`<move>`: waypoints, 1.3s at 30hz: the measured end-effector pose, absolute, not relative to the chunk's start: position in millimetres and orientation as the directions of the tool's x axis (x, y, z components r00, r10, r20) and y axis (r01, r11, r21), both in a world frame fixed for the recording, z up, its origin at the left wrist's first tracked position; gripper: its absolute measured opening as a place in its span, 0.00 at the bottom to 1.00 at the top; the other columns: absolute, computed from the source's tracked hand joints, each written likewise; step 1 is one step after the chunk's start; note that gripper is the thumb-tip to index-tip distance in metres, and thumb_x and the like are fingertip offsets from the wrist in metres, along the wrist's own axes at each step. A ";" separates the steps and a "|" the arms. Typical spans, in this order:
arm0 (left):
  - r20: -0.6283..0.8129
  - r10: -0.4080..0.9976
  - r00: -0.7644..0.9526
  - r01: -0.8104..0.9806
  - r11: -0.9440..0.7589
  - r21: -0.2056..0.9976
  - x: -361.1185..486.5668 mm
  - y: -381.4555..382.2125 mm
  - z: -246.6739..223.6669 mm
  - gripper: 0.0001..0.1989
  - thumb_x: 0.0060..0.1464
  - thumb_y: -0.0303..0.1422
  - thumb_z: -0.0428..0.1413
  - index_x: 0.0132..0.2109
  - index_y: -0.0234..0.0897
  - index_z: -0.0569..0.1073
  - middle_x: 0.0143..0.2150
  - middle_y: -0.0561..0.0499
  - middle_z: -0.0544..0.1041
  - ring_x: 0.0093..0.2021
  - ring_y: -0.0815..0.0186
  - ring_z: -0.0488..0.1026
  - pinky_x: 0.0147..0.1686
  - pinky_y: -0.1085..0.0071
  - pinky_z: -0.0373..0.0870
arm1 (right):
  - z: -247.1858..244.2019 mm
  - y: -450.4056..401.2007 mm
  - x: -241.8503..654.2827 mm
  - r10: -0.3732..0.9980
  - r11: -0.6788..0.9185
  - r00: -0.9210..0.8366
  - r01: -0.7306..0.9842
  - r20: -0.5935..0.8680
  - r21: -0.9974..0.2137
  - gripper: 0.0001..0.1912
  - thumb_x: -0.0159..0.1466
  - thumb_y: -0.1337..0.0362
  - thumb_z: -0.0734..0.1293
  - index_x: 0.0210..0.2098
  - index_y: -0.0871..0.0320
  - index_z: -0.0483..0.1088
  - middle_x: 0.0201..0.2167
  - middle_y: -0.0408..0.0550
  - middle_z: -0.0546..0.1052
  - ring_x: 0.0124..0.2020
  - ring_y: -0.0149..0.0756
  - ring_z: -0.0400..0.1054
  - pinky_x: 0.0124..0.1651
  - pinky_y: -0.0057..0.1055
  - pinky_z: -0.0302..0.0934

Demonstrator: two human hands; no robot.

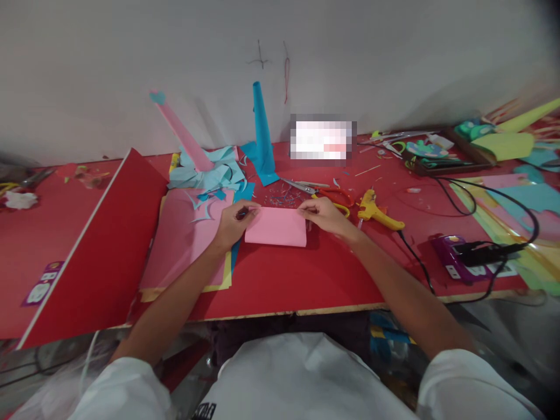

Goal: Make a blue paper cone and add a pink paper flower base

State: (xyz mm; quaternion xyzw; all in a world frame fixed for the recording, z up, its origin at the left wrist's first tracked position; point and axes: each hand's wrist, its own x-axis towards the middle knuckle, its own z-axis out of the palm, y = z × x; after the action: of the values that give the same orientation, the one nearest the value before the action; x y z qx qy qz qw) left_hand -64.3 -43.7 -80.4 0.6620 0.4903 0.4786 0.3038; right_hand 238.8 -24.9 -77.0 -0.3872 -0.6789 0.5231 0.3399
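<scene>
A pink sheet of paper (275, 227), apparently folded over, is held just above the red table in front of me. My left hand (238, 220) pinches its upper left corner, thumb and finger together. At the opposite top corner my right hand (321, 214) grips the paper the same way. Left of my left hand lies a stack of pink paper (179, 233) with yellow and blue sheets under it. Scissors with red handles (336, 194) rest beyond my right hand, and a yellow glue gun (376, 213) lies to its right.
A blue paper cone (262, 131) and a pink paper cone (186, 133) stand near the wall among light-blue scraps (231, 166). A red divider board (96, 251) rises at left. At right are a purple power strip (464, 259) with black cables and a tray (441, 160) of tools.
</scene>
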 end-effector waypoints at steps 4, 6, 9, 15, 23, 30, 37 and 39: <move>0.327 0.944 0.035 0.341 -0.319 0.884 -66.2 -42.0 -82.7 0.17 0.58 0.50 0.68 0.42 0.39 0.87 0.39 0.46 0.87 0.37 0.62 0.79 0.39 0.67 0.75 | -72.9 -26.6 237.6 0.889 0.193 -0.449 0.182 0.093 -0.964 0.22 0.66 0.42 0.75 0.32 0.56 0.80 0.23 0.45 0.80 0.20 0.36 0.73 0.25 0.33 0.68; 0.319 0.948 0.024 0.321 -0.309 0.895 -67.0 -41.4 -84.1 0.18 0.58 0.50 0.69 0.42 0.39 0.86 0.40 0.46 0.86 0.37 0.63 0.78 0.39 0.67 0.75 | -71.6 -27.6 236.8 0.891 0.210 -0.441 0.191 0.107 -0.959 0.23 0.67 0.41 0.74 0.32 0.56 0.80 0.23 0.45 0.80 0.20 0.36 0.72 0.25 0.32 0.67; 0.271 0.962 0.020 0.252 -0.267 0.930 -66.9 -39.9 -85.9 0.23 0.56 0.53 0.71 0.46 0.39 0.85 0.39 0.47 0.84 0.37 0.64 0.78 0.37 0.69 0.73 | -72.0 -27.8 236.5 0.904 0.260 -0.398 0.219 0.158 -0.940 0.24 0.66 0.41 0.74 0.32 0.56 0.81 0.26 0.46 0.82 0.24 0.37 0.74 0.27 0.32 0.66; 0.016 0.996 0.090 -0.240 0.007 0.971 -58.9 -38.6 -80.0 0.39 0.51 0.71 0.64 0.55 0.45 0.77 0.44 0.45 0.85 0.44 0.55 0.85 0.43 0.60 0.82 | -79.9 -26.6 234.7 0.958 0.285 -0.064 0.169 0.278 -0.943 0.24 0.68 0.40 0.73 0.33 0.55 0.81 0.28 0.47 0.81 0.29 0.40 0.74 0.32 0.35 0.68; 0.033 0.987 0.157 -0.265 0.009 0.964 -17.7 -68.7 -81.2 0.42 0.41 0.57 0.79 0.57 0.43 0.75 0.61 0.38 0.82 0.64 0.46 0.81 0.61 0.49 0.81 | -76.4 -52.4 209.0 0.887 0.404 0.100 0.304 0.450 -0.863 0.25 0.73 0.38 0.69 0.37 0.53 0.83 0.36 0.51 0.86 0.38 0.47 0.81 0.45 0.42 0.74; -0.046 0.997 -0.069 -0.265 0.026 0.964 -6.9 -72.5 -94.5 0.32 0.46 0.47 0.78 0.53 0.39 0.77 0.55 0.41 0.85 0.58 0.51 0.84 0.62 0.51 0.82 | -68.2 -69.1 195.6 0.914 0.380 0.032 0.286 0.405 -0.880 0.28 0.74 0.35 0.65 0.37 0.50 0.83 0.27 0.47 0.83 0.26 0.42 0.77 0.36 0.40 0.71; 0.020 0.990 -0.137 -0.192 -0.046 0.980 -17.6 -62.2 -97.7 0.28 0.48 0.47 0.76 0.50 0.39 0.77 0.52 0.43 0.85 0.51 0.57 0.84 0.53 0.59 0.83 | -68.5 -64.2 197.7 0.921 0.356 0.079 0.231 0.382 -0.906 0.30 0.72 0.33 0.66 0.36 0.52 0.81 0.28 0.48 0.83 0.25 0.41 0.76 0.35 0.39 0.70; 0.040 0.990 -0.134 -0.153 -0.061 0.986 -18.1 -61.9 -98.1 0.28 0.50 0.48 0.75 0.51 0.39 0.76 0.52 0.43 0.85 0.50 0.58 0.84 0.51 0.61 0.83 | -69.0 -62.9 198.4 0.923 0.348 0.087 0.225 0.375 -0.910 0.30 0.71 0.32 0.67 0.36 0.52 0.81 0.29 0.48 0.83 0.25 0.41 0.76 0.35 0.40 0.71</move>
State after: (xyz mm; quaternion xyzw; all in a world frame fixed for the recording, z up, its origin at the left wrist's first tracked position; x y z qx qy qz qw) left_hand -18.1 -61.9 -98.1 0.4381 0.4780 0.5817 0.4912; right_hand 198.4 -62.9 -69.0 -0.4784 -0.5997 0.3114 0.5608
